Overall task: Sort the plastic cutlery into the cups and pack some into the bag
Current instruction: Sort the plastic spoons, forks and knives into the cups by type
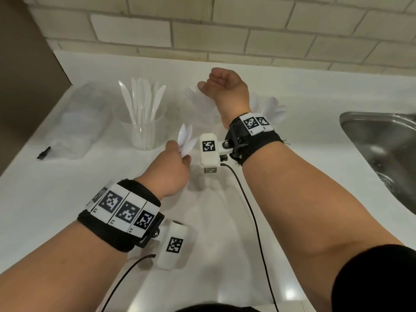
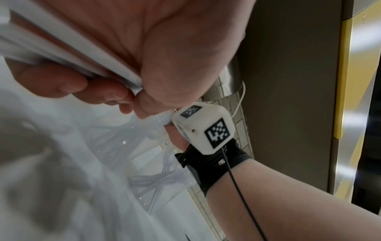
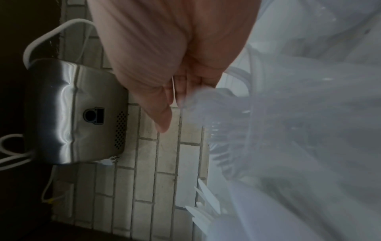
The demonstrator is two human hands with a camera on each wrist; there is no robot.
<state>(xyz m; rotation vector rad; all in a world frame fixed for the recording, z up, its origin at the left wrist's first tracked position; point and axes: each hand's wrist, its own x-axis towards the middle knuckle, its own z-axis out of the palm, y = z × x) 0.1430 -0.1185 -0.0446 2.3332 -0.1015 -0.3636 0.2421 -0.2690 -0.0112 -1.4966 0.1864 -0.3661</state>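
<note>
My left hand grips a small bunch of white plastic spoons low over the counter; the left wrist view shows the handles clamped in my left hand. My right hand hovers over the middle clear cup, where a fork sticks up. In the right wrist view my right hand pinches a thin white cutlery piece, its kind unclear. The left cup holds several knives. Spoons fan out behind my right wrist. A clear bag lies far left.
A steel sink is sunk into the white counter at the right. The tiled wall stands close behind the cups. A small black clip lies by the bag. A metal hand dryer hangs on the wall.
</note>
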